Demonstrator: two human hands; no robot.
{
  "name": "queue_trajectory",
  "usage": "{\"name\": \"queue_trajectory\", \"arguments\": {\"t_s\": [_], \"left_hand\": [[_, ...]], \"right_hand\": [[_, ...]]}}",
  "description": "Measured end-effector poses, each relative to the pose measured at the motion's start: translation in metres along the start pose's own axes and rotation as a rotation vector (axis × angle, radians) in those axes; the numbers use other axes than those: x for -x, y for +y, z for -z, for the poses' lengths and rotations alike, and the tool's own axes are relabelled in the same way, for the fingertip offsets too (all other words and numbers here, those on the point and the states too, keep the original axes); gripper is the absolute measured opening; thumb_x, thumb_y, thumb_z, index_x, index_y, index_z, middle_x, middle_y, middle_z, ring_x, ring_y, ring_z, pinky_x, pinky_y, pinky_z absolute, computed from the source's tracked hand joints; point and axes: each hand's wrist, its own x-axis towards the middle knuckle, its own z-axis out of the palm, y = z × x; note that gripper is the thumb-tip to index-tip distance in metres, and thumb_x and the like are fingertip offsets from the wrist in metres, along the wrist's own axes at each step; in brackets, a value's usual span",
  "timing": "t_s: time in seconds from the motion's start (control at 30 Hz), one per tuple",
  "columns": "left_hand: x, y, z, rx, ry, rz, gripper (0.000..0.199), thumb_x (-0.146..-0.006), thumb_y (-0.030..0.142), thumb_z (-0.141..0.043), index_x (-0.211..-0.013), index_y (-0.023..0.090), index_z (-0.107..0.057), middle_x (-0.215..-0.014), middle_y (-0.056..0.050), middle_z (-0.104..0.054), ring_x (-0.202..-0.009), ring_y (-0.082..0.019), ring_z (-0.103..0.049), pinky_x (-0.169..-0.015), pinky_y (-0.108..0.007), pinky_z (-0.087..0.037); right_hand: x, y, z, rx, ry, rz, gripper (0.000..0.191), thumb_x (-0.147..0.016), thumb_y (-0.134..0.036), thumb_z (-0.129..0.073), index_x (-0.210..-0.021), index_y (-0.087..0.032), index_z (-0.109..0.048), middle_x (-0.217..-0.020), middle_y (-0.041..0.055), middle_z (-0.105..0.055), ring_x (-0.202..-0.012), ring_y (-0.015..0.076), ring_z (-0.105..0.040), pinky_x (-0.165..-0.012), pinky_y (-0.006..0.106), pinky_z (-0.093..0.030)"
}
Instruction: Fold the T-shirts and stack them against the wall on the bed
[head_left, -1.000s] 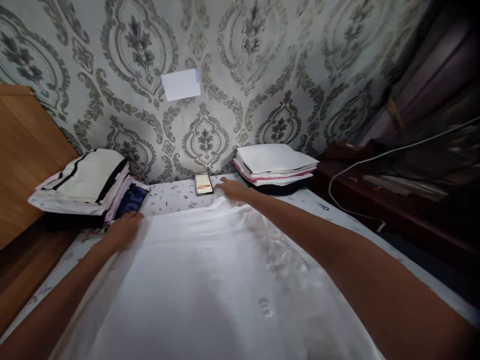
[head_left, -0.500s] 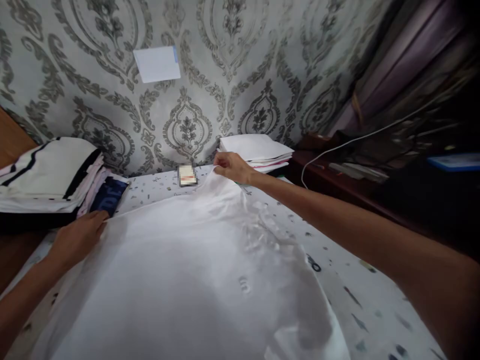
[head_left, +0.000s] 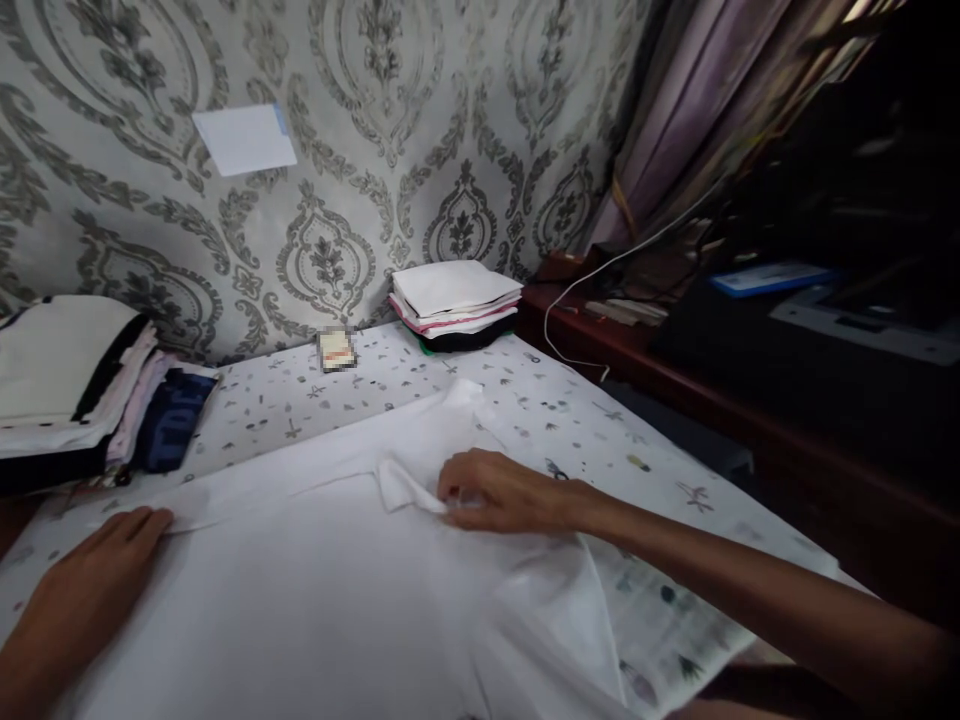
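Observation:
A white shirt lies spread over the patterned sheet, its far edge folded back toward me. My right hand pinches a raised bit of that folded edge, thumb and fingers closed on the cloth. At the left end of the shirt, my left hand has its fingers together on the fabric edge; its thumb is hidden, and a crease runs from its fingertips. Loose, rumpled cloth lies below my right forearm.
A stack of folded clothes stands at the left, another stack at the back by the wall. Between them lies a small blurred card. A white cable hangs at the right, beside a dark red ledge.
My right hand has come from the far edge back toward me with the cloth, folding it over. The left hand has moved lower left. The view has shifted right.

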Motion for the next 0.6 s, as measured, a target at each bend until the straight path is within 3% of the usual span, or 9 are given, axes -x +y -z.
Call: {"name": "queue_trajectory", "arguments": {"t_s": [0.07,0.2,0.3,0.43,0.6], "left_hand": [[-0.001,0.002,0.005,-0.05,-0.009,0.015,0.042,-0.076,0.027,-0.039,-0.103,0.037,-0.07,-0.118,0.0,-0.073,-0.117,-0.032,-0.063,-0.087,-0.047,-0.053],[-0.002,0.003,0.015,-0.113,-0.011,0.001,0.046,-0.079,0.024,-0.034,-0.106,0.036,-0.07,-0.118,0.001,-0.073,-0.115,-0.028,-0.065,-0.086,-0.042,-0.054],[-0.001,0.004,0.017,-0.135,0.003,0.017,0.046,-0.084,0.024,-0.031,-0.107,0.032,-0.07,-0.121,-0.004,-0.071,-0.118,-0.028,-0.064,-0.085,-0.04,-0.055],[0.004,0.013,0.022,-0.141,0.01,0.041,0.045,-0.089,0.026,-0.027,-0.109,0.035,-0.067,-0.124,-0.003,-0.069,-0.118,-0.028,-0.063,-0.081,-0.042,-0.056],[0.004,0.017,0.024,-0.137,-0.014,0.056,0.047,-0.089,0.024,-0.027,-0.112,0.03,-0.067,-0.127,-0.007,-0.067,-0.12,-0.029,-0.06,-0.077,-0.043,-0.056]], "right_hand": [[-0.008,0.013,0.007,-0.055,0.062,-0.083,0.023,-0.092,-0.037,-0.053,-0.089,-0.019,-0.067,-0.087,0.0027,-0.068,-0.076,0.0158,-0.059,-0.069,0.027,-0.042],[-0.042,0.054,0.035,0.134,0.464,-0.55,0.026,-0.095,-0.032,-0.049,-0.077,-0.019,-0.064,-0.079,0.0025,-0.066,-0.075,0.0159,-0.057,-0.065,0.026,-0.038],[-0.07,0.082,0.051,0.134,0.542,-0.746,0.033,-0.095,-0.034,-0.049,-0.068,-0.019,-0.062,-0.076,0.006,-0.066,-0.075,0.0189,-0.06,-0.064,0.028,-0.038],[-0.091,0.098,0.057,0.035,0.552,-0.844,0.035,-0.086,-0.038,-0.063,-0.057,-0.019,-0.06,-0.06,0.004,-0.06,-0.062,0.0185,-0.059,-0.06,0.029,-0.04],[-0.09,0.101,0.054,-0.165,0.658,-0.804,0.014,-0.073,-0.017,-0.071,-0.061,-0.018,-0.065,-0.05,-0.0021,-0.054,-0.051,0.0124,-0.053,-0.052,0.024,-0.039]]}}
